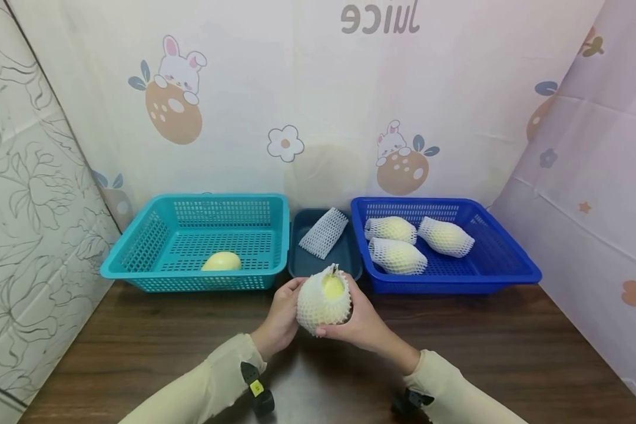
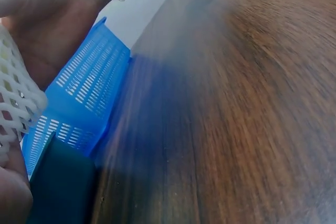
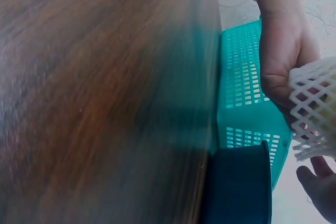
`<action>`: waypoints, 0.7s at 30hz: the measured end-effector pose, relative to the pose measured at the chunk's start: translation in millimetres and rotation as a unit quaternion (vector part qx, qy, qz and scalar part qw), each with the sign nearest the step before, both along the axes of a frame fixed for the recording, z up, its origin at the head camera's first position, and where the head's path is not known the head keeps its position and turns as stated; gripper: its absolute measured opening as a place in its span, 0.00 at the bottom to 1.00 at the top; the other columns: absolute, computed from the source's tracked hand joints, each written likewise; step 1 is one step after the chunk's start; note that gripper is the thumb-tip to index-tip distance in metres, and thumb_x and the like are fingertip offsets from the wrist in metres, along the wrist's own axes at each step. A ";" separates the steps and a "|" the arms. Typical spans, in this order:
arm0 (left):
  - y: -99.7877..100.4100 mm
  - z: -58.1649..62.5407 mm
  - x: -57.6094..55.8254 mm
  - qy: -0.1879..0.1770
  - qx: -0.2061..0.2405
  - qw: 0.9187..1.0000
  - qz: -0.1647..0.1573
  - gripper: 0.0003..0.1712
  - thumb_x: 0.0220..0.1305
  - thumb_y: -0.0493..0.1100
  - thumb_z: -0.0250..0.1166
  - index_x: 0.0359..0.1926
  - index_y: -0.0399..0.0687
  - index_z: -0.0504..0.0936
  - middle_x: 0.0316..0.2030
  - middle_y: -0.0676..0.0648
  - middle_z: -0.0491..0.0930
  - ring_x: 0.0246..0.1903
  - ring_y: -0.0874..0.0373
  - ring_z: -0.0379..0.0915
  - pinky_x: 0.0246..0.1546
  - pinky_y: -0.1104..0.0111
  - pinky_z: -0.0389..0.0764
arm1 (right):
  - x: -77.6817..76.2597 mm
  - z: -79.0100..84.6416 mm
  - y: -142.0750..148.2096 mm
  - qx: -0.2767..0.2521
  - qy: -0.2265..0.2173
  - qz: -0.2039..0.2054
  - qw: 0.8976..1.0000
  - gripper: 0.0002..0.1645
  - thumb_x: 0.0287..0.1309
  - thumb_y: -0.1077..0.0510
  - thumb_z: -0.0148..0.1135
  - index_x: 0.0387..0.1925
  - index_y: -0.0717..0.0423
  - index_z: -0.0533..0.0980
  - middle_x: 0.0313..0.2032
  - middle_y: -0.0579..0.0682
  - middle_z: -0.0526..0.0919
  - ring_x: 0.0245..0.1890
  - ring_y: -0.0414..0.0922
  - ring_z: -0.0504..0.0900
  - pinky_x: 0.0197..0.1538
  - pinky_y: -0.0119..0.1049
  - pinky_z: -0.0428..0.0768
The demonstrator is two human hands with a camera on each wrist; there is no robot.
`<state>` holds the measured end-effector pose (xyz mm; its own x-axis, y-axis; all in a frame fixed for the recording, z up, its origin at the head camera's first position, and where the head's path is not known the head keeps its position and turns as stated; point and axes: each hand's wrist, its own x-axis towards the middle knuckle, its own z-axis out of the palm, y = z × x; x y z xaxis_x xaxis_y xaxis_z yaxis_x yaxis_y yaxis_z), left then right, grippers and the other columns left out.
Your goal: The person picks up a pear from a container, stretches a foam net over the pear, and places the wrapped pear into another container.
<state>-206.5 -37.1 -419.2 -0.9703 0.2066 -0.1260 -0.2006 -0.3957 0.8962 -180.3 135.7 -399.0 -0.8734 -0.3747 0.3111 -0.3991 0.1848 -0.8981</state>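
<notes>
Between my hands, above the front middle of the table, is a pale yellow fruit (image 1: 333,287) with a short stem, wrapped in a white foam net sleeve (image 1: 318,309). My left hand (image 1: 280,321) holds it from the left, its fingertips hidden behind the sleeve. On the other side my right hand (image 1: 364,324) grips it, thumb across the front and fingers behind. The stem end points up and shows through the sleeve's opening. In the right wrist view, the net (image 3: 315,103) lies against the left palm.
Behind the hands, a dark teal tray (image 1: 298,265) holds an unfilled foam sleeve (image 1: 324,233). To its left a turquoise basket (image 1: 122,268) contains one bare yellow fruit (image 1: 222,261). The blue basket (image 1: 456,281) at right contains three netted fruits (image 1: 446,237). A curtain (image 1: 318,88) hangs behind.
</notes>
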 end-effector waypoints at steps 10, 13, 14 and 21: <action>-2.8 -2.9 5.5 -0.050 0.014 0.997 -0.065 0.25 0.73 0.49 0.51 0.62 0.37 0.68 0.51 0.45 0.75 0.45 0.58 0.72 0.49 0.65 0.75 | -0.6 -1.4 -4.1 0.014 0.061 -0.012 0.998 0.49 0.37 0.58 0.78 0.63 0.53 0.63 0.50 0.50 0.76 0.46 0.48 0.75 0.48 0.40 0.77; -5.8 -0.9 6.6 -0.051 -0.005 0.995 -0.085 0.28 0.73 0.53 0.49 0.64 0.39 0.67 0.53 0.45 0.74 0.46 0.57 0.71 0.49 0.62 0.75 | -1.8 0.8 -2.7 0.014 0.073 -0.013 0.997 0.50 0.36 0.60 0.78 0.63 0.54 0.63 0.51 0.50 0.76 0.46 0.48 0.75 0.48 0.40 0.77; -7.3 0.0 6.8 -0.048 -0.017 0.995 -0.089 0.28 0.73 0.53 0.48 0.64 0.39 0.66 0.54 0.44 0.73 0.46 0.56 0.71 0.50 0.61 0.75 | -2.4 2.2 -1.9 0.015 0.075 -0.017 0.997 0.50 0.36 0.60 0.78 0.63 0.55 0.63 0.50 0.51 0.76 0.46 0.48 0.75 0.48 0.40 0.77; -22.1 12.5 6.8 0.008 -0.115 0.990 -0.075 0.22 0.74 0.48 0.43 0.57 0.35 0.68 0.46 0.40 0.74 0.42 0.51 0.73 0.46 0.57 0.78 | -8.9 18.1 10.6 0.025 0.071 -0.049 0.996 0.47 0.39 0.57 0.77 0.61 0.58 0.63 0.49 0.53 0.75 0.46 0.50 0.75 0.46 0.40 0.78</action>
<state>-199.7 -59.3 -406.7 -0.9330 0.3162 -0.1720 -0.2273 -0.1471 0.9627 -189.2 146.3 -380.9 -0.8551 -0.3077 0.4173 -0.4994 0.2723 -0.8225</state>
